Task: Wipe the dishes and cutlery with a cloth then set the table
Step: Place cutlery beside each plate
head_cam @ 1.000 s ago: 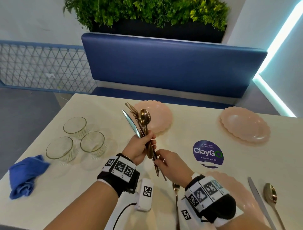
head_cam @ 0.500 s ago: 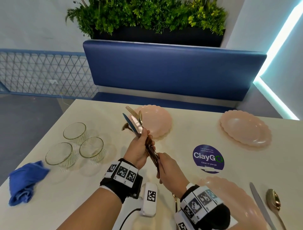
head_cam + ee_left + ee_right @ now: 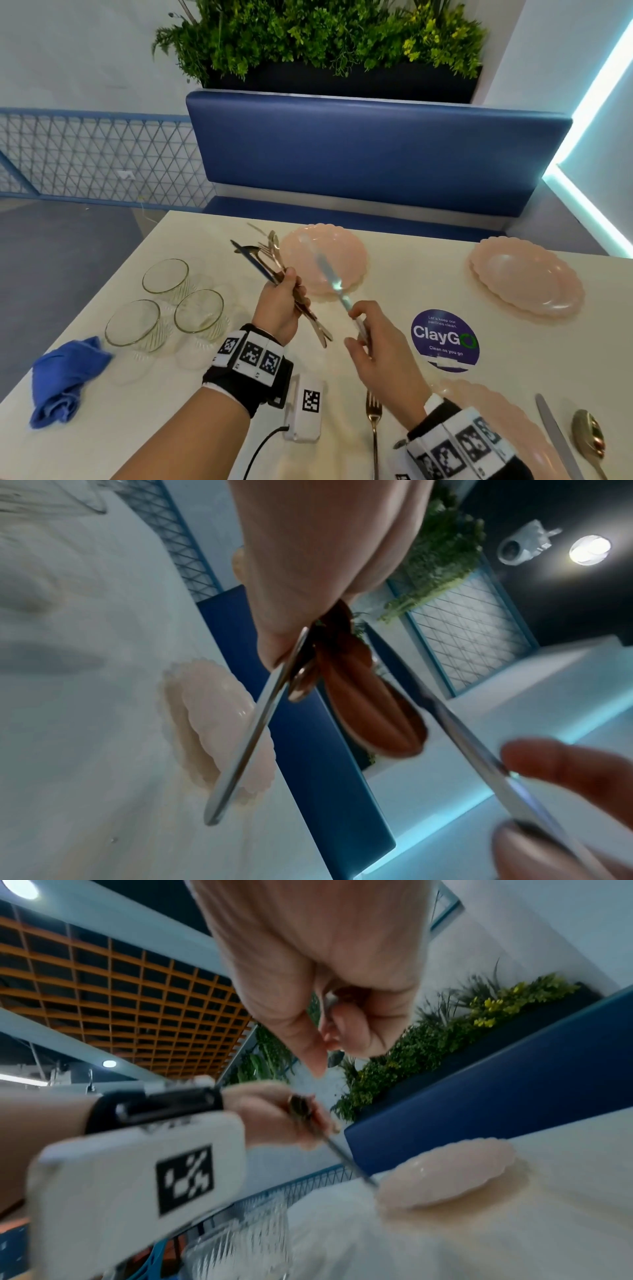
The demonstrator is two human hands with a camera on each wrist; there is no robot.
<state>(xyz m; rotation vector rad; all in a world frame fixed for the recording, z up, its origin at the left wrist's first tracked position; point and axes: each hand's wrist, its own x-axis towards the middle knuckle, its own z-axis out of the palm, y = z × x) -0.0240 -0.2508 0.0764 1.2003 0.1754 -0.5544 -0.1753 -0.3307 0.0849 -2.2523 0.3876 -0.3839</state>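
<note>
My left hand [image 3: 281,306] grips a bundle of cutlery [image 3: 265,255], knives, forks and spoons fanned out above the table; the same bundle [image 3: 373,707] shows in the left wrist view. My right hand [image 3: 371,337] pinches the handle of a silver knife [image 3: 330,279], its blade slanting up over the far left pink plate [image 3: 346,250]. The knife [image 3: 462,731] is apart from the bundle. A second pink plate [image 3: 525,275] lies far right. A third plate [image 3: 486,407] sits near me with a fork [image 3: 374,421], a knife [image 3: 556,442] and a spoon [image 3: 591,437] beside it.
Three clear glass bowls [image 3: 166,275] [image 3: 132,323] [image 3: 198,311] stand at the left. A crumpled blue cloth [image 3: 66,377] lies at the near left edge. A round purple sticker [image 3: 444,337] marks the table's middle. A blue bench back [image 3: 376,150] runs behind the table.
My right hand has drawn one knife out of the bundle and swung it to the right, over the far left plate. The left hand keeps the rest and has tilted them leftward.
</note>
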